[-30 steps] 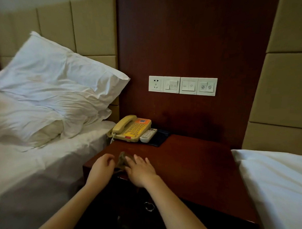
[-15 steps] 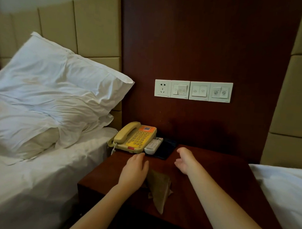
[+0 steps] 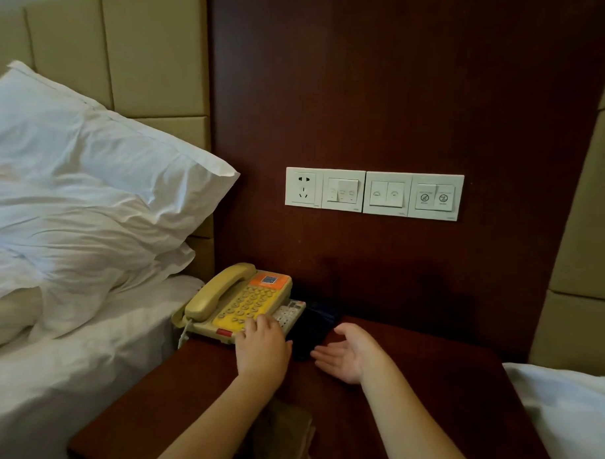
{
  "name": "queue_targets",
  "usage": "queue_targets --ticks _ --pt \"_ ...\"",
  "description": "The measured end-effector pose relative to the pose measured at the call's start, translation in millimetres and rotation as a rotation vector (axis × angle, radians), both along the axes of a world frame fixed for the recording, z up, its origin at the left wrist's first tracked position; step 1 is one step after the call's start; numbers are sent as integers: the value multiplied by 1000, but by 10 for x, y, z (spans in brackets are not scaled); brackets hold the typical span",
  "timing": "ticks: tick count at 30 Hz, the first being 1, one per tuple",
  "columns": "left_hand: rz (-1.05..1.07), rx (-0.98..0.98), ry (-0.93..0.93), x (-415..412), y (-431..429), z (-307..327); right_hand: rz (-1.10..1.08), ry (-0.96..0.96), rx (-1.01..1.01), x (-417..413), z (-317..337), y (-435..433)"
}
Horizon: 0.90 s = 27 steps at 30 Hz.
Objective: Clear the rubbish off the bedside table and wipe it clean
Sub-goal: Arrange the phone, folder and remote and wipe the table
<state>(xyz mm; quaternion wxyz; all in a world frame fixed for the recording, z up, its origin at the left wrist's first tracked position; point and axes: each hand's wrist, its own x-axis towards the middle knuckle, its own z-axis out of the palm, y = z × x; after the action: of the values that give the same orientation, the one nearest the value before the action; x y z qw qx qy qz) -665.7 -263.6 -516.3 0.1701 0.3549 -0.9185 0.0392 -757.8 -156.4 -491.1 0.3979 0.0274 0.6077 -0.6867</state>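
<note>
The dark wooden bedside table (image 3: pixel 442 406) lies in front of me. A brownish cloth (image 3: pixel 287 431) rests near its front edge, under my left forearm, with no hand on it. My left hand (image 3: pixel 262 348) reaches over the front corner of the yellow telephone (image 3: pixel 237 302) and the white remote (image 3: pixel 288 314), fingers spread, holding nothing. My right hand (image 3: pixel 351 354) is open, palm turned left, beside a dark flat tray (image 3: pixel 316 327) under the remote. Whether either hand touches these things is unclear.
A white pillow (image 3: pixel 89 194) and the bed sheet (image 3: pixel 66 375) sit to the left. Another white bed (image 3: pixel 569 410) borders the table on the right. A socket and switch panel (image 3: pixel 374 194) is on the wooden wall behind the table.
Both hands let go of the cloth and moved toward the back of the table, to the telephone and dark tray. The cloth stays near the front edge. The camera came closer.
</note>
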Motion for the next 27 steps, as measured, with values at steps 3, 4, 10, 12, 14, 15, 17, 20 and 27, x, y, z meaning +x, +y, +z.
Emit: queue_targets --ticks 3,4,10,12,14,15,17,20,27 --pt "49 -7 -27 -76 15 6 19 14 50 -68 -7 -19" --pt "61 1 -29 -92 13 9 25 27 74 -78 -5 -36" --pt "52 102 -3 -143 68 71 59 45 59 -113 -61 29" --pt "43 123 4 -148 102 72 77 73 54 -77 -65 51" --pt "64 153 47 -148 127 71 103 120 75 -43 -73 40" --pt "84 196 87 -148 136 81 117 150 93 -31 -78 25" --pt "126 321 170 -140 152 138 150 214 141 5 -50 -5" --pt "84 350 243 -104 208 239 184 347 162 37 28 -53" --pt "-319 433 27 -103 553 250 -43 372 31 -109 7 82"
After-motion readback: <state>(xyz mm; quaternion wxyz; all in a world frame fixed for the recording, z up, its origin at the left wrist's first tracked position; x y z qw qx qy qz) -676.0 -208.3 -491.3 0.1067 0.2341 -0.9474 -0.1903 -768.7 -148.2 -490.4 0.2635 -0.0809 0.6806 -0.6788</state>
